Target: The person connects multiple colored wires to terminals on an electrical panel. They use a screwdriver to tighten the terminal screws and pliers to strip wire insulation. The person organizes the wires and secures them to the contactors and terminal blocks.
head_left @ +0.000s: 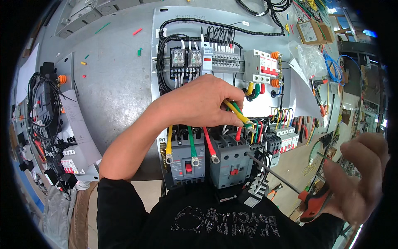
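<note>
My left hand reaches over a grey mounting panel, its fingers pinching a yellow cable and a green cable with metal lugs. Below the lugs is a grey contactor with a red cable at its top. The shaft of a screwdriver with a red and black handle points at the contactor's right side. My right hand, blurred, has that handle against its palm, with some fingers raised off it. Left of the contactor, yellow, green and red lugged cables hang over a grey circuit breaker.
The panel also carries relays, terminal blocks and a white breaker with red switches. Another wired assembly lies at left. Cable scraps dot the grey table. A cardboard box and pliers are at right.
</note>
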Demonstrator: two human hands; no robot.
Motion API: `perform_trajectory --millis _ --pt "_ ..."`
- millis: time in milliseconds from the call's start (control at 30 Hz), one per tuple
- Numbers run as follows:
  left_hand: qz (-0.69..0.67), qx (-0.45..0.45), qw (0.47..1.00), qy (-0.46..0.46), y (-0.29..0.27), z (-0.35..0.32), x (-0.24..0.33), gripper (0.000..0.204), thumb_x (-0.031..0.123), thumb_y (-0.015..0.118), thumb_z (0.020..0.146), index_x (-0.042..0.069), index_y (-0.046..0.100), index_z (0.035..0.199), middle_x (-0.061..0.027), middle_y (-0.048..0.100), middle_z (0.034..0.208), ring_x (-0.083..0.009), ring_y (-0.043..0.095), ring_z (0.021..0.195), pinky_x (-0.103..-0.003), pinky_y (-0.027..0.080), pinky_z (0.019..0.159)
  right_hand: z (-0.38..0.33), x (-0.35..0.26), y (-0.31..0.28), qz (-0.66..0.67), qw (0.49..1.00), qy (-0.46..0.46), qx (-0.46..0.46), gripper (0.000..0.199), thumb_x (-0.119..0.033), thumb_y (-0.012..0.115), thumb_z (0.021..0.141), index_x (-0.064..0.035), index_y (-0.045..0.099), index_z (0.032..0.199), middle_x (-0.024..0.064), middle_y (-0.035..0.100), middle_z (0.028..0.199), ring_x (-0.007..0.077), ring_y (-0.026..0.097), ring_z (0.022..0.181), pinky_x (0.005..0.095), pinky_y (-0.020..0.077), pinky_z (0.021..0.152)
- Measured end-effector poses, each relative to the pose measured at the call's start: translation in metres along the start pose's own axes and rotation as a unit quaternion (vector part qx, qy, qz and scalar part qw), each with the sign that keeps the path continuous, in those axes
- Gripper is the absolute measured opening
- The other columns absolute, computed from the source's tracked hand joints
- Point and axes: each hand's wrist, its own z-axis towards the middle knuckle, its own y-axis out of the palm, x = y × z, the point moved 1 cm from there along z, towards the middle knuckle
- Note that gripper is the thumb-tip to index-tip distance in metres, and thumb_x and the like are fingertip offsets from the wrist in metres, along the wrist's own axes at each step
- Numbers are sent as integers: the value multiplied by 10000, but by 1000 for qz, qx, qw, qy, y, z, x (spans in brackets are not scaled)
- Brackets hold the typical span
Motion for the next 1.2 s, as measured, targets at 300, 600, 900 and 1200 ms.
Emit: perform_trajectory --millis 300,600,900,1200 --pt "10 -4 1000 9 0 2 -2 241 169 818 862 59 752 1067 -87 740 854 -228 665 745 -350 534 718 -22 -6 34 174 980 86 50 761 -829 859 625 -106 733 826 -26 455 671 128 442 550 343 258 483" --pt "7 -3 1000 -3 1 1 -1 274 179 825 859 56 742 1089 -103 742 909 -263 695 788 -375 545 736 -10 9 53 290 956 12 37 727 -790 787 774 -133 774 1085 -57 530 676 110 509 551 294 295 451" --pt "-8 -15 999 46 6 2 -11 367 132 801 850 49 722 1199 -121 763 1023 -319 745 937 -396 580 832 -10 9 59 372 926 17 62 253 -390 805 958 -196 744 1109 -24 660 803 115 650 650 257 436 500" --pt "-55 -85 995 3 2 8 -9 325 165 812 909 61 706 1199 -92 769 982 -271 743 866 -366 567 762 0 27 77 513 853 -75 61 123 -155 809 954 -118 804 1070 45 622 775 176 587 604 303 421 468"
